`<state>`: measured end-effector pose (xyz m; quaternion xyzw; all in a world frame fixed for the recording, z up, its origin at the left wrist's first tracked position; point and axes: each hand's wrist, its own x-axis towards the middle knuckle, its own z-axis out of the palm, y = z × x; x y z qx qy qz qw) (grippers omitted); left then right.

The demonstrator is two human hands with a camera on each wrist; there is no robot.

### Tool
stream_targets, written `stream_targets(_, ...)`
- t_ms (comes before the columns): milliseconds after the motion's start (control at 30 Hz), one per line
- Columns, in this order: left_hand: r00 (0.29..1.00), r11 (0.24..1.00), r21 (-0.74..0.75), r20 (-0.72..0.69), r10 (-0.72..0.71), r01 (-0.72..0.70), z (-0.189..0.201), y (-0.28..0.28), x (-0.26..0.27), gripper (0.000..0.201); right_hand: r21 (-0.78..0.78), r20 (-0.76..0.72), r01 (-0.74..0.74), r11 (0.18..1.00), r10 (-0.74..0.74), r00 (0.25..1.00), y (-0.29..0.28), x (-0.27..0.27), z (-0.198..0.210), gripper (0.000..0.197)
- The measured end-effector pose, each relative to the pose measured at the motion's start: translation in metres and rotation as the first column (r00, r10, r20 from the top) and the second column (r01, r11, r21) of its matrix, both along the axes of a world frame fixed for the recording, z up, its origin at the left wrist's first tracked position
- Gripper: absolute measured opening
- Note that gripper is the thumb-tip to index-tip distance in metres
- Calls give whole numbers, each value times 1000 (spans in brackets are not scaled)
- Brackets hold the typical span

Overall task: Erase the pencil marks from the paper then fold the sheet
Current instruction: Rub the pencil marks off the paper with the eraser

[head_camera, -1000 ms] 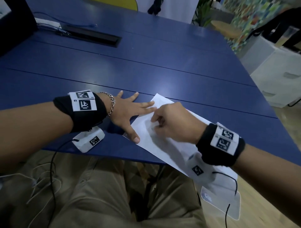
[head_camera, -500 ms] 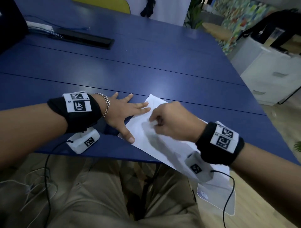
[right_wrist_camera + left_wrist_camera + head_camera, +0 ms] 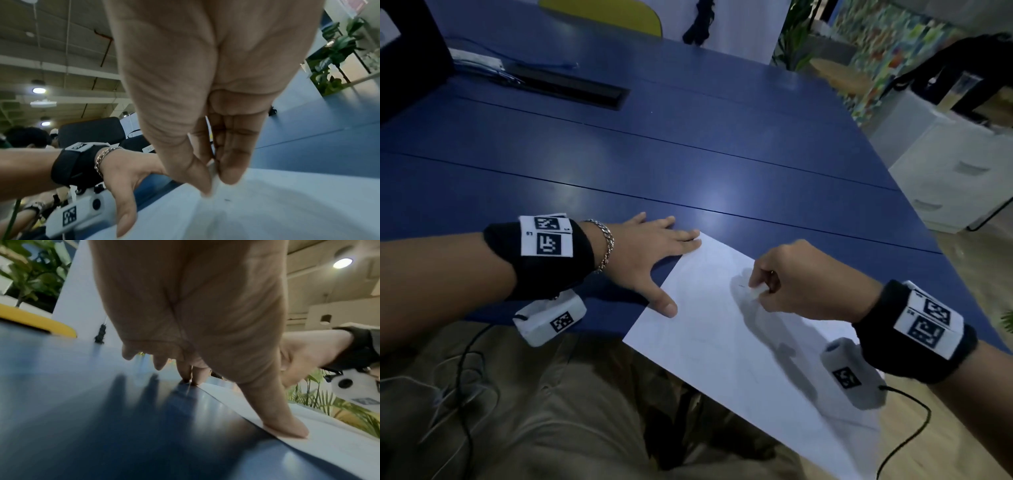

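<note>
**Eraser on the sheet, left hand pinning the edge**

The paper [image 3: 722, 329] lay skewed on the near edge of the blue table [image 3: 688, 164], its lower end overhanging toward the person's lap. A small white eraser [image 3: 756, 293] sat pinched in the grip of the right hand [image 3: 801, 281] — thumb and fingertips closed round it — with its tip down on the sheet beside a short dark pencil mark [image 3: 740, 285]. The left hand [image 3: 650, 250] lay flat and spread, fingers straight, with two fingertips and the thumb [image 3: 287, 426] pressing the paper's left edge. A chain bracelet [image 3: 606, 244] circled that wrist.
</note>
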<state>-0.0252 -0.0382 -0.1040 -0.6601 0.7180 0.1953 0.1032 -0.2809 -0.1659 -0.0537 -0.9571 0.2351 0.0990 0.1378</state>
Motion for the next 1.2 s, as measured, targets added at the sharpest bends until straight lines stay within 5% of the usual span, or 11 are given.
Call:
stream_targets(167, 996, 999, 40, 85, -18, 14, 2, -6, 1, 134, 165, 165, -53, 985, 26, 986, 6, 36, -3, 20)
stream_targets(333, 994, 999, 45, 108, -12, 7, 1, -4, 1, 134, 64, 243, -34, 997, 18, 970, 4, 62, -22, 24)
stream_targets(533, 986, 999, 30, 169, 10, -16, 3, -7, -2, 136, 123, 26, -239, 963, 237, 971, 25, 54, -8, 14)
stream_targets(700, 985, 999, 36, 172, 21, -28, 2, -7, -1, 137, -33, 158, -84, 996, 88, 983, -6, 69, -12, 21)
stream_targets(867, 986, 999, 33, 165, 37, -43, 0, -6, -1, 137, 44, 34, -271, 962, 269, 962, 25, 55, -9, 21)
stream_targets(1033, 984, 999, 31, 172, 36, -42, 2, -6, -2, 136, -49, 172, -103, 993, 110, 979, -1, 70, -14, 23)
stream_targets(1200, 989, 998, 21, 138, 54, -57, 1, -5, -1, 136, -6, 66, -258, 966, 258, 964, 26, 59, -13, 21)
